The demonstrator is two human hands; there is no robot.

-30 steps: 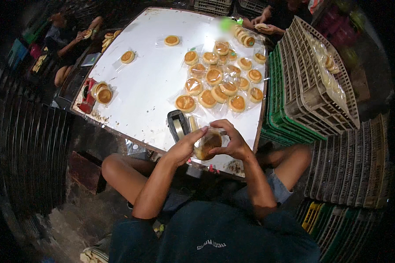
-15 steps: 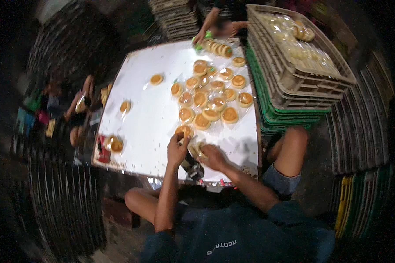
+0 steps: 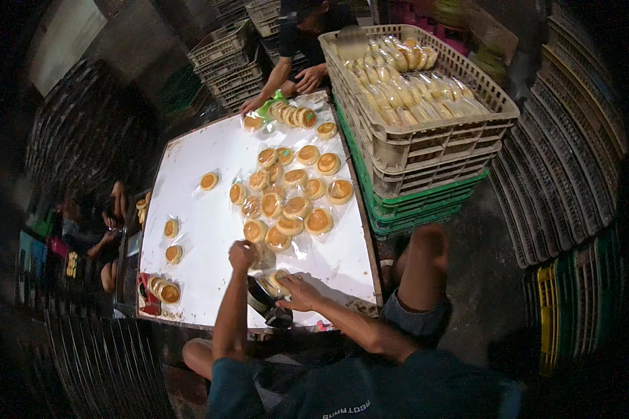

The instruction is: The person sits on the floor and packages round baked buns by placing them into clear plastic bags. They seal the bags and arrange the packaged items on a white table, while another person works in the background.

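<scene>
My left hand (image 3: 242, 256) is closed at the near edge of a group of round, golden-topped buns (image 3: 297, 207) in clear plastic bags. What it pinches is hidden, though clear plastic shows beside it. My right hand (image 3: 302, 293) has its fingers curled over bagged buns (image 3: 278, 279) lying on their side near the front of the white table (image 3: 195, 279). Between my hands, at the table's front edge, stands a black tape dispenser (image 3: 278, 314), partly covered by my left forearm.
Across the table a co-worker's hand (image 3: 253, 105) is by a green dispenser (image 3: 267, 106) and a row of bagged buns (image 3: 293, 114). A red dispenser (image 3: 149, 299) occupies the near left corner. Stacked crates (image 3: 433, 129) filled with packed buns rise along the right edge.
The whole view has shifted. My left hand has left the bun it was touching and is now closed beside it. Another single bun lies at the table's left. The co-worker's hand has moved left.
</scene>
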